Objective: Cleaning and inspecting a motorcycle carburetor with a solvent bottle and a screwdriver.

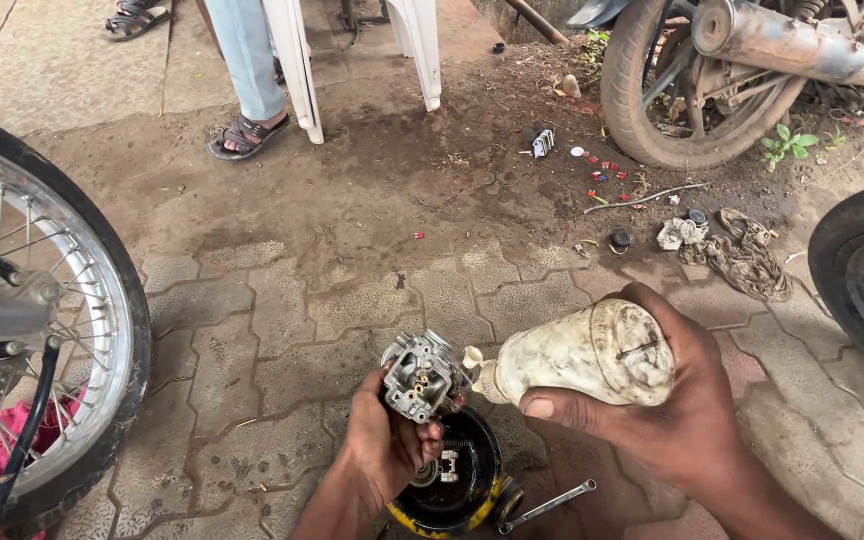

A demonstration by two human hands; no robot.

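Note:
My left hand (384, 447) grips a grey metal carburettor body (422, 377), held up over a round black tray with a yellow rim (459, 490). My right hand (652, 405) is wrapped around a dirty white plastic squeeze bottle (582, 355) lying on its side. Its nozzle (474, 362) points left and almost touches the carburettor. Small metal parts lie in the tray. A spanner (547, 507) rests on the paving just right of the tray.
A spoked motorcycle wheel (47, 330) stands at the left, another tyre (857, 280) at the right edge, a third motorcycle wheel (672, 90) at the back right. A person's sandalled feet (247, 135) and white chair legs (297, 75) are at the back. Rags (742, 255) and small parts litter the ground.

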